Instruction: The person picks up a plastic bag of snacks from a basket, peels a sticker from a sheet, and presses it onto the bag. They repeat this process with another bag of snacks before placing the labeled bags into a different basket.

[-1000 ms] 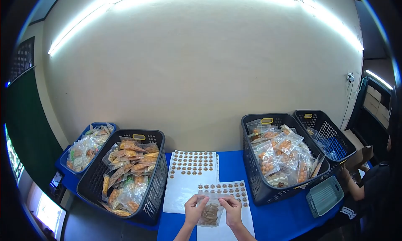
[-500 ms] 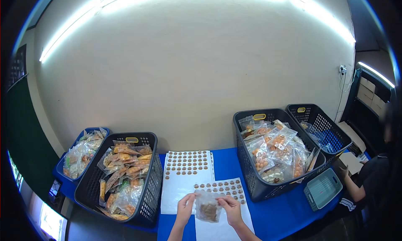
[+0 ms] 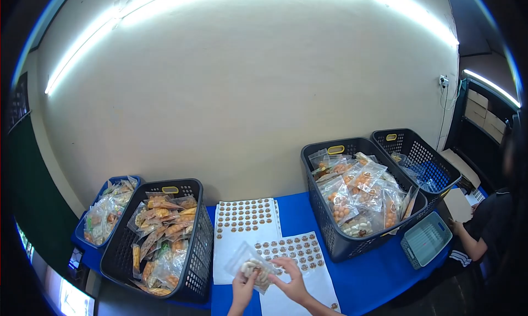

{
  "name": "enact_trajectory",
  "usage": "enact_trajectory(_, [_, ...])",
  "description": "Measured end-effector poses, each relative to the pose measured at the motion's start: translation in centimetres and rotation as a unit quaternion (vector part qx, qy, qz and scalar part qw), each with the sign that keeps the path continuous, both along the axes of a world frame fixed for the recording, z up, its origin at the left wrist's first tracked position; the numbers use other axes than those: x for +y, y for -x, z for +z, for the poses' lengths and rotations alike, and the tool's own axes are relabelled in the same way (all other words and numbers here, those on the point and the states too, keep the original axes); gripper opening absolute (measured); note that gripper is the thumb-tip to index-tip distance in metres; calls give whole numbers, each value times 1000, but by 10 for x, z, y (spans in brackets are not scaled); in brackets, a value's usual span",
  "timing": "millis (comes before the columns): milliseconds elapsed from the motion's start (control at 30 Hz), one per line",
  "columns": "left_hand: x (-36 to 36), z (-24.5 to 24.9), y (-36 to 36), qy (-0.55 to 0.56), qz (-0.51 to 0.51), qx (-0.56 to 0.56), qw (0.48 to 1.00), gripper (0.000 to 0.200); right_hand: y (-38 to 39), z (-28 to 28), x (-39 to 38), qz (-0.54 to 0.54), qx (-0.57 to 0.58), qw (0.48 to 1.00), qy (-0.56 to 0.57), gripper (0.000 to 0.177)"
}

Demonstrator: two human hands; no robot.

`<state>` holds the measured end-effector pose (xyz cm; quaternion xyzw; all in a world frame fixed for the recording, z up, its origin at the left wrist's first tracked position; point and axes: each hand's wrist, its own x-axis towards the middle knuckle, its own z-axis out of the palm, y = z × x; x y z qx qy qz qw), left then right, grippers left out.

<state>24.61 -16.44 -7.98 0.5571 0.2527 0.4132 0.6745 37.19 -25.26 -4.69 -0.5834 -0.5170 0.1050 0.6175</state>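
A clear plastic bag [image 3: 252, 261] of pale, rounded pieces is tilted in front of me, above the white sheets. My left hand [image 3: 242, 289] is closed on its lower left side, thumb in front. At the bag's right edge is my right hand [image 3: 291, 280], thumb against the plastic and bent fingers close by; the exact grip is partly hidden. Just behind the hands lies a white sheet of round brown stickers [image 3: 300, 250], partly covered by the right fingers. Another sticker sheet [image 3: 231, 244] lies to its left, beneath the bag's upper end.
A black basket [image 3: 206, 250] of bagged snacks stands left, beside a blue basket [image 3: 82, 231] of more bags. On the right are a full black basket [image 3: 335, 250], another black basket [image 3: 440, 156] holding some bags, and a grey-green basket [image 3: 426, 242]. A person [image 3: 489, 222] sits far right.
The bag has turned from upright between both hands to tilted, its top leaning left, and pale pieces now show in it. My left hand moved lower on the bag; my view shifted slightly.
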Motion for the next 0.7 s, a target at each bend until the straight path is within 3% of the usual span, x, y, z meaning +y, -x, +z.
enact_trajectory(33, [6, 2, 5, 28, -15, -22, 999, 33, -4, 5, -4, -12, 26, 999, 29, 42])
enact_trajectory(133, [11, 14, 10, 137, -69, -58, 986, 40, -16, -27, -9, 110, 144, 974, 133, 40])
enact_trajectory(167, [9, 16, 7, 154, -77, -53, 984, 42, -21, -26, -15, 204, 273, 914, 219, 34])
enact_trajectory(267, [3, 30, -4, 132, -104, -65, 984, 59, -32, -28, -24, 174, 299, 928, 140, 28])
enact_trajectory(333, [0, 33, -10, 91, -97, -71, 989, 63, -56, -6, -30, 50, 318, 946, 38, 18])
enact_trajectory(433, [4, 41, -4, 79, -114, -22, 990, 60, -102, 41, -45, -138, 281, 943, -112, 14])
enact_trajectory(500, [7, 43, 5, 69, -115, 13, 991, 54, -153, 40, -65, -236, 125, 964, -5, 24])
enact_trajectory(600, [10, 46, 21, 68, -90, 41, 993, 49, -160, 67, -91, -374, -20, 919, 122, 53])
enact_trajectory(667, [15, 49, 35, 56, -57, 46, 996, 42, -163, 72, -102, -404, -103, 904, 95, 52])
enact_trajectory(700, [17, 49, 43, 52, -40, 49, 997, 39, -167, 70, -107, -395, -84, 910, 94, 50])
